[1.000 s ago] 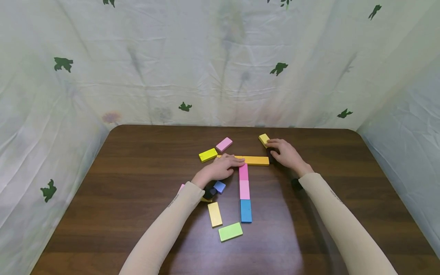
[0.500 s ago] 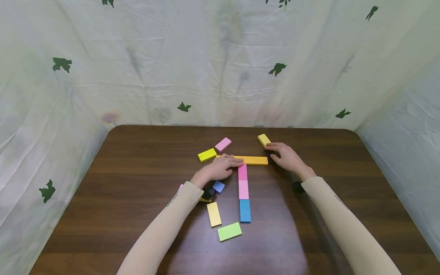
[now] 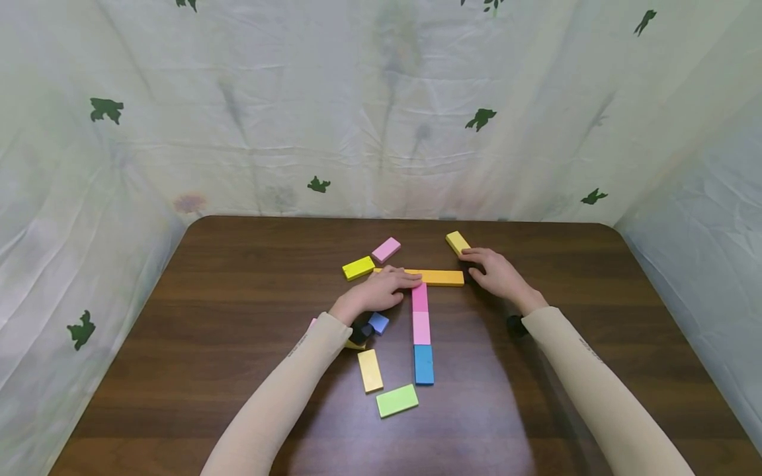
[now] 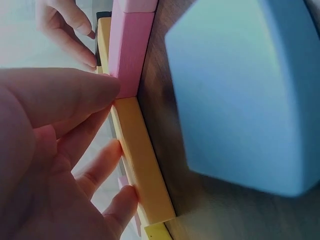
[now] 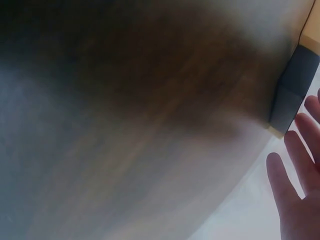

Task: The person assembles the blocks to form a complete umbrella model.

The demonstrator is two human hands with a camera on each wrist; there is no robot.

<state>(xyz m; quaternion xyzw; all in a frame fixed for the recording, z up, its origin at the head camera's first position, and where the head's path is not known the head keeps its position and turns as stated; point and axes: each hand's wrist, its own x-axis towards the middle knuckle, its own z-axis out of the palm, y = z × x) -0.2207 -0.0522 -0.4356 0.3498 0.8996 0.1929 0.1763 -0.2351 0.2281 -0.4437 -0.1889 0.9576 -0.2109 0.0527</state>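
My left hand [image 3: 381, 289] rests on the row of orange blocks [image 3: 442, 278], its fingers extended. In the left wrist view its fingertips touch the orange block [image 4: 142, 162] and the near end of a pink block [image 4: 131, 52]. That pink block, a light pink block [image 3: 421, 328] and a blue block [image 3: 424, 365] run in a line towards me. My right hand [image 3: 499, 274] is at the right end of the orange row, fingers loosely straight, beside a black block [image 5: 295, 82]. In the head view the hand mostly hides this block. Its fingertips meet a pale yellow block [image 3: 457, 242].
Loose blocks lie about: bright yellow [image 3: 358, 268], pink [image 3: 386, 250], small blue [image 3: 378, 323], cream [image 3: 370, 371] and green [image 3: 397, 400]. More are partly hidden under the left forearm. A light-blue block [image 4: 240, 95] looms close to the left wrist camera. The brown table [image 3: 238, 277] backs onto a curtain.
The right hand has shifted slightly towards me, and more of the pale yellow block shows. The left hand and the laid blocks stay in place.
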